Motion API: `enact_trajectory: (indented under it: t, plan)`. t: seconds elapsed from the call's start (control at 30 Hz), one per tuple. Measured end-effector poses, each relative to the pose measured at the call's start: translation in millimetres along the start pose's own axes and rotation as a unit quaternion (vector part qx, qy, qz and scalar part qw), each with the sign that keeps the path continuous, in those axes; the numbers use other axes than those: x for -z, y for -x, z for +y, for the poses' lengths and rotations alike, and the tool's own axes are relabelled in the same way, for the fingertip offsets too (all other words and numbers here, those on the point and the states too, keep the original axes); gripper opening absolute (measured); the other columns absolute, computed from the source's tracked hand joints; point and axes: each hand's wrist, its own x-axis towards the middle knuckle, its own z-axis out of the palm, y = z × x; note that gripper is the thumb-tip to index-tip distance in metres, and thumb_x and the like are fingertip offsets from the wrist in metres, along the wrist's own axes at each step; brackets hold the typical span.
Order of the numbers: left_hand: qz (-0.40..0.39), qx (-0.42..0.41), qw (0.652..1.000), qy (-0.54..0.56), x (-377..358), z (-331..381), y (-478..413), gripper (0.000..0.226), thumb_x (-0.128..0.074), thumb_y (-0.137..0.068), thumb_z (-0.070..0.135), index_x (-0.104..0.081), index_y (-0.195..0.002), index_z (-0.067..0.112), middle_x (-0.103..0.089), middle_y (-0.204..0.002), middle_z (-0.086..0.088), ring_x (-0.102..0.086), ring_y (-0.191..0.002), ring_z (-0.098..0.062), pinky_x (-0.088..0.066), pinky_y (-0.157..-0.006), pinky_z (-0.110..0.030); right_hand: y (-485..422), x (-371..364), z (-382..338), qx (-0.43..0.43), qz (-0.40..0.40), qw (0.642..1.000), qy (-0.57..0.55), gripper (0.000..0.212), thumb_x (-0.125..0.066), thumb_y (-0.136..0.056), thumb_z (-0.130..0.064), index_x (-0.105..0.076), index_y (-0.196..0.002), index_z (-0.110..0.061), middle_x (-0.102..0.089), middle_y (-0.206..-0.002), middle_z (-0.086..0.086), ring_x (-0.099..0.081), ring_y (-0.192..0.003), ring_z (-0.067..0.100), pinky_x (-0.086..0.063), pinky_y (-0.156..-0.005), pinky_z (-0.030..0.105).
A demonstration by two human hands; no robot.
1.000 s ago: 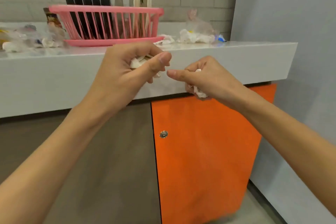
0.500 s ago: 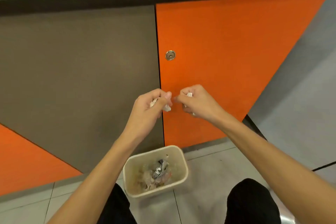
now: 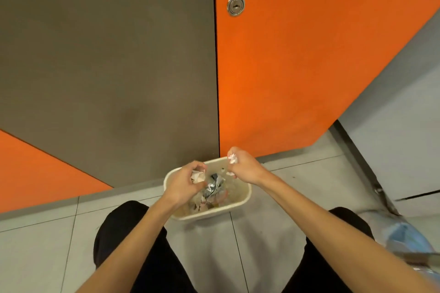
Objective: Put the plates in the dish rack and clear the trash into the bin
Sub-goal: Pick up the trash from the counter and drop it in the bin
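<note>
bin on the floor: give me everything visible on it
The bin is a small cream tub, plastic by its look, with rounded corners and a rolled rim. It stands upright and open on the grey tiled floor, by the cabinet doors. Inside lies crumpled trash, including a silvery wrapper. The left hand and right hand hover over it, each gripping a white paper wad.

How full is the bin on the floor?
Partly full: a foil wrapper and crumpled scraps lie inside the bin, below its rim.

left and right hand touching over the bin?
Apart. Head view: trash in the bin shows through the gap between left hand, gripping crumpled paper, and right hand, gripping a paper wad.
</note>
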Motion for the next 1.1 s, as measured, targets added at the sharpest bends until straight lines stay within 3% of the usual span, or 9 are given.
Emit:
enact_trajectory:
  t: [0.17,0.3,0.37,0.47,0.57,0.67,0.8,0.97,1.1]
  plan:
    - [-0.06,-0.012,0.996,-0.068,-25,-36,-15,0.039,-0.074,-0.08,0.006,-0.059,-0.098,0.036,-0.066,-0.11,0.006,-0.062,-0.097,-0.015,-0.049,-0.093,-0.033,-29,-35,23,0.024,-0.046,0.994,0.1,0.023,-0.051,-0.087,0.005,-0.056,-0.104,-0.01,-0.058,-0.105,0.008,-0.055,-0.094,0.02,-0.04,-0.072,0.028]
    - [-0.068,-0.02,0.986,-0.15,-31,-53,-29,0.037,-0.068,-0.086,0.01,-0.063,-0.122,0.018,-0.062,-0.129,0.002,-0.058,-0.114,-0.015,-0.036,-0.09,-0.011,-47,-56,46,0.023,-0.077,0.987,0.137,0.024,-0.049,-0.089,0.007,-0.054,-0.103,-0.012,-0.057,-0.115,0.009,-0.05,-0.098,0.02,-0.037,-0.076,0.026]
    - [-0.1,-0.028,0.977,-0.184,-33,-56,-31,0.044,-0.065,-0.088,0.011,-0.059,-0.131,0.017,-0.056,-0.139,-0.002,-0.054,-0.123,-0.019,-0.034,-0.097,-0.015,-55,-62,56,0.02,-0.105,0.982,0.158,0.022,-0.058,-0.092,-0.007,-0.054,-0.112,-0.015,-0.051,-0.119,0.005,-0.047,-0.1,0.019,-0.036,-0.08,0.027]
    - [-0.127,-0.025,0.97,-0.207,-34,-61,-28,0.048,-0.062,-0.087,0.007,-0.057,-0.135,0.016,-0.058,-0.138,-0.006,-0.056,-0.122,-0.026,-0.035,-0.102,-0.022,-63,-61,65,-0.002,-0.136,0.977,0.162,0.039,-0.063,-0.091,-0.016,-0.054,-0.129,-0.018,-0.044,-0.121,0.0,-0.047,-0.103,0.017,-0.036,-0.086,0.025]
    - [-0.1,-0.003,0.975,-0.198,-33,-68,-21,0.044,-0.06,-0.089,0.01,-0.059,-0.132,0.019,-0.059,-0.137,-0.003,-0.06,-0.116,-0.025,-0.039,-0.102,-0.024,-60,-55,71,-0.007,-0.143,0.978,0.15,0.042,-0.058,-0.093,-0.015,-0.054,-0.135,-0.02,-0.049,-0.139,0.002,-0.05,-0.12,0.021,-0.04,-0.099,0.03]
    - [-0.063,-0.019,0.977,-0.201,-32,-69,-14,0.039,-0.056,-0.088,0.008,-0.064,-0.124,0.018,-0.061,-0.133,0.002,-0.056,-0.118,-0.022,-0.039,-0.1,-0.024,-54,-53,75,-0.013,-0.144,0.978,0.152,0.041,-0.058,-0.093,-0.017,-0.055,-0.134,-0.022,-0.05,-0.143,0.003,-0.048,-0.129,0.022,-0.038,-0.109,0.035]
    - [0.0,-0.045,0.963,-0.267,-32,-66,-11,0.039,-0.055,-0.086,0.015,-0.062,-0.124,0.024,-0.059,-0.129,0.008,-0.047,-0.123,-0.019,-0.042,-0.098,-0.034,-49,-54,77,0.0,-0.133,0.98,0.146,0.034,-0.061,-0.092,-0.016,-0.063,-0.125,-0.019,-0.061,-0.128,0.006,-0.057,-0.117,0.023,-0.045,-0.103,0.039]
    - [0.013,-0.076,0.981,-0.18,-28,-50,3,0.032,-0.057,-0.09,0.015,-0.066,-0.119,0.025,-0.062,-0.125,0.01,-0.05,-0.121,-0.013,-0.04,-0.102,-0.031,-26,-43,64,0.052,-0.048,0.996,0.057,0.025,-0.059,-0.093,-0.011,-0.07,-0.116,-0.015,-0.069,-0.115,0.0,-0.063,-0.106,0.012,-0.048,-0.096,0.024]
    - [0.025,-0.066,0.99,-0.122,2,11,31,0.025,-0.059,-0.089,0.011,-0.071,-0.109,0.02,-0.069,-0.113,0.008,-0.057,-0.111,-0.011,-0.04,-0.098,-0.021,22,-18,16,0.057,-0.003,0.998,0.015,0.016,-0.061,-0.094,-0.013,-0.073,-0.105,-0.015,-0.071,-0.104,-0.003,-0.063,-0.096,0.008,-0.044,-0.08,0.008]
